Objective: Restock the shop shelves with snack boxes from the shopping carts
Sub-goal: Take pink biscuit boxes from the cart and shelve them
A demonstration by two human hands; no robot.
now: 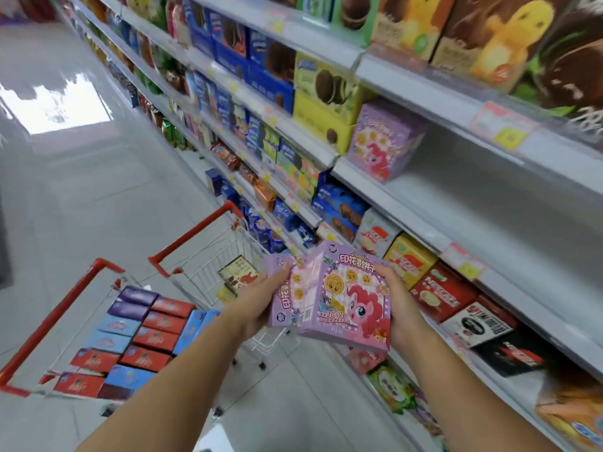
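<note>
Both hands hold flat purple cardboard snack boxes printed with a pink cartoon pony, raised in front of the white metal shelves [473, 203]. The left hand [257, 298] grips the left purple box [282, 305] by its left edge, thumb on the printed face and fingers curled behind. The right hand [399, 301] grips the right purple box [346, 308] by its right edge in the same way. The right purple box lies over the right side of the left one, and both tilt with their faces toward the camera.

A third purple pony box [381, 141] stands upright at the front edge of a higher shelf, at its left end, just beside stacked yellow cookie boxes [323, 102].

Below the hands, two wire shopping carts with red handles stand on the pale tiled floor [98, 190]. The nearer cart [49, 322] is packed with red, blue and purple boxes [146, 334] laid flat. The farther cart [208, 265] holds a brown and cream box [238, 272] near its right wall.
</note>
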